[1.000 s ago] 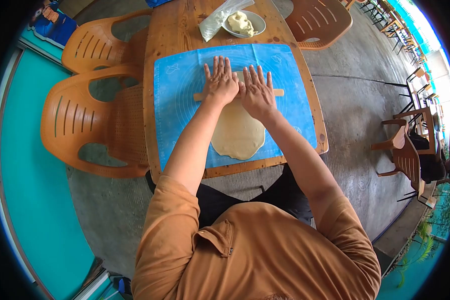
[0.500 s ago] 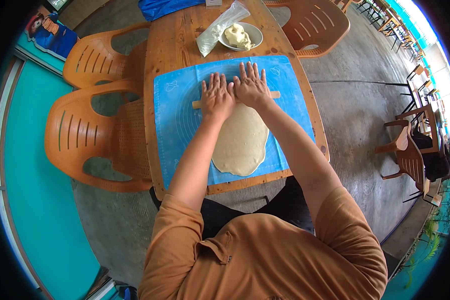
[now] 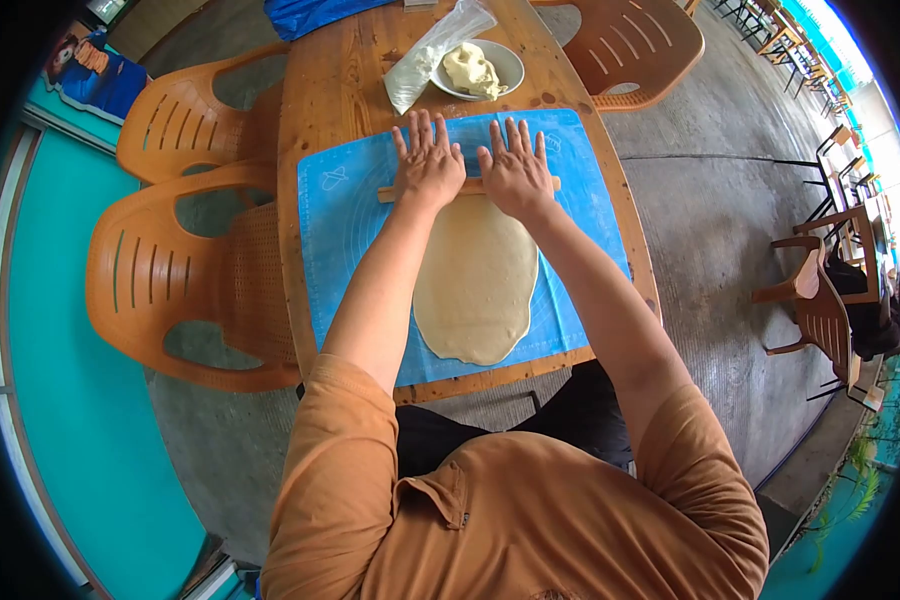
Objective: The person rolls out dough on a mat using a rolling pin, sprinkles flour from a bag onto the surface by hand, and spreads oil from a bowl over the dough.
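My left hand [image 3: 429, 165] and my right hand [image 3: 516, 170] lie flat, fingers outstretched, on top of a wooden rolling pin [image 3: 473, 187]. Between them a short stretch of the pin shows, and its ends stick out on either side. A long oval sheet of pale dough [image 3: 476, 280] reaches from the pin toward me. Under the dough is a blue silicone baking mat [image 3: 345, 235] with printed white circles and a ruled edge. The far edge of the dough is hidden by my hands and the pin.
Past the mat, a white bowl [image 3: 511, 70] holds a lump of creamy dough [image 3: 470, 72]. A clear plastic bag of white powder [image 3: 415, 75] leans beside it. Orange plastic chairs [image 3: 185, 275] flank the wooden table [image 3: 345, 85]. Blue plastic [image 3: 320, 14] lies at the far end.
My hands have moved apart along the rolling pin, and the left one sits slightly farther forward. The dough sheet looks longer, its near edge closer to me.
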The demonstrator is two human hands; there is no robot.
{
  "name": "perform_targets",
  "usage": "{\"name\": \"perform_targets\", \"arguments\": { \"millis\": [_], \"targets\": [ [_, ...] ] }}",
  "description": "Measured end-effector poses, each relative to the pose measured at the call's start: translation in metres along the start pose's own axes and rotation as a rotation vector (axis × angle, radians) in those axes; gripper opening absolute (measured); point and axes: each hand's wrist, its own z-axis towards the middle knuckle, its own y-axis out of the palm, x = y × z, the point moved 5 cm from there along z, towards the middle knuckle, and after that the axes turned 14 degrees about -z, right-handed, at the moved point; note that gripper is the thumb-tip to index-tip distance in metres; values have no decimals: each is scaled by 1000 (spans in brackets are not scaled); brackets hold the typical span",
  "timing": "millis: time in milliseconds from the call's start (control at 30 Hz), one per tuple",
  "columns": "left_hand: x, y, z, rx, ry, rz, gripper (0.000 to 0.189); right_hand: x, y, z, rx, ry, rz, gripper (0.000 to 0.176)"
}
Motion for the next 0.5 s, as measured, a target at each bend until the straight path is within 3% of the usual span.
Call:
{"name": "perform_targets", "arguments": {
  "millis": [300,333,500],
  "targets": [
    [-1,-9,32,215,96,-9,63,8,12,46,-85,46,25,71],
    [2,-15,31,338,178,12,59,10,14,50,-65,74,27,71],
    [4,-26,37,442,228,-7,44,17,17,67,107,166,33,61]
  ]
}}
